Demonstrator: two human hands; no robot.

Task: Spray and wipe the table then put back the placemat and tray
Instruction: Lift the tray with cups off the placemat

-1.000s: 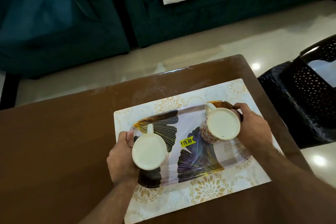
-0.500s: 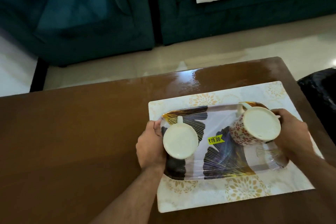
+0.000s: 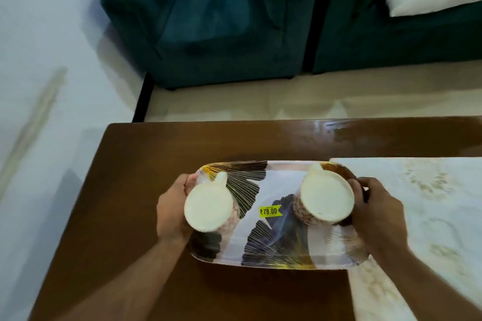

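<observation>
Now both hands grip the tray by its short ends: the left hand closed on the left rim, the right hand closed on the right rim. Two cups stand upside down on it. Most of the tray is over bare table; its right end overlaps the placemat.

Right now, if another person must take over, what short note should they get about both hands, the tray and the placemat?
Left hand: grips the tray's left end.
Right hand: grips its right end.
Tray: carries two upturned mugs, mostly above the bare table, right end over the placemat.
Done: whether spraying and wiping happened cannot be told.
Left: not clear from this view.
</observation>
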